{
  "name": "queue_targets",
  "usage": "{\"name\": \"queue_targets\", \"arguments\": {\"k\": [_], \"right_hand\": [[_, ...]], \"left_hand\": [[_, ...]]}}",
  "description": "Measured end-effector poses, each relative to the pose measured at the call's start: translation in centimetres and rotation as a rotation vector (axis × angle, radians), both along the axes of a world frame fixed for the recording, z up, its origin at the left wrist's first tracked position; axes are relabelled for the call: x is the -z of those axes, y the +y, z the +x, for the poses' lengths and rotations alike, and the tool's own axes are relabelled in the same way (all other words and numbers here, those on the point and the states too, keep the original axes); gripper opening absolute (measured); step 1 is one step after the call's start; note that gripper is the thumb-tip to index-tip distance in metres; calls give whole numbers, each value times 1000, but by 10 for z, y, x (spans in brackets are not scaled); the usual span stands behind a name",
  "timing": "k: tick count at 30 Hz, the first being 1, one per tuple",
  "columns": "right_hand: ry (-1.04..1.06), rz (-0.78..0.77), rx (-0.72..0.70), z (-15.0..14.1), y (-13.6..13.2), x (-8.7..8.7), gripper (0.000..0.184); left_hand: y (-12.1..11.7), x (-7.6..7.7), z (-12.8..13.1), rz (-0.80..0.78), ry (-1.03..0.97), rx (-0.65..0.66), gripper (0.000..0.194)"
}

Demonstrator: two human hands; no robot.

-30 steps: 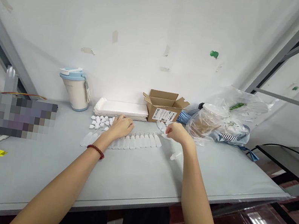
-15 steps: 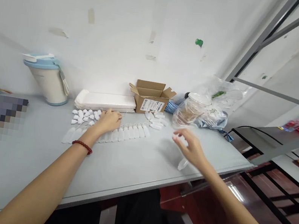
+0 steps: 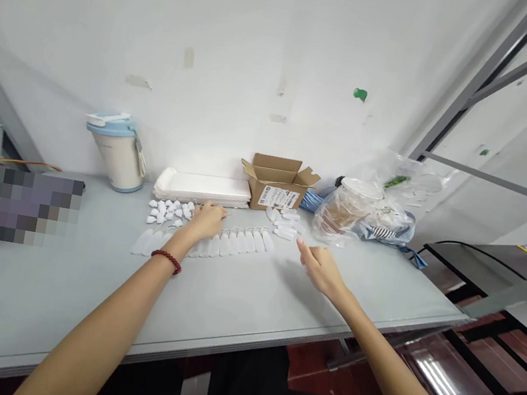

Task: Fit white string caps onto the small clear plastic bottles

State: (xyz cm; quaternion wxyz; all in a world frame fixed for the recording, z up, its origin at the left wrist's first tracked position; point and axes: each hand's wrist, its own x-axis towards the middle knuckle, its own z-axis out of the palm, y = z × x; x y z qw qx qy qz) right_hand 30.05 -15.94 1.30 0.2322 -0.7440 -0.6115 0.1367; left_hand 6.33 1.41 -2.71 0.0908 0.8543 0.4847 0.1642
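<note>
My left hand, with a dark red bead bracelet on its wrist, reaches over the right end of a pile of small white pieces. Its fingers curl downward, and what they grip is hidden. In front lies a row of flat, translucent white oval pieces with thin loops at their upper ends; my left hand and wrist cover part of it. My right hand hovers over the table right of the row, fingers closed together, their contents out of sight. Just beyond its fingertips lie several loose translucent pieces.
Along the wall stand a blue-and-cream tumbler, a stack of white trays, an open cardboard box and a plastic bag with a cup. A blurred-out dark object lies left. The table's edge runs in front.
The view has turned left. My right hand's fingers have closed together and sit nearer the loose pieces. The translucent piece beneath my right hand no longer shows. My left hand stays by the pile.
</note>
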Motion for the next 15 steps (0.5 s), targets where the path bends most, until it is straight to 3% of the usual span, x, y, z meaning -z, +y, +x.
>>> {"name": "queue_targets", "arguments": {"k": [4, 8, 12, 15], "right_hand": [[250, 240, -93, -39, 62, -10, 55], [457, 198, -130, -73, 115, 4, 47], [337, 410, 27, -82, 117, 21, 19], [302, 526, -12, -78, 106, 25, 21]], "left_hand": [[-2, -3, 0, 11, -121, -8, 47], [-6, -9, -8, 30, -291, -33, 56], [-7, -13, -14, 14, -462, -49, 58], [-11, -15, -13, -70, -686, -105, 53]]}}
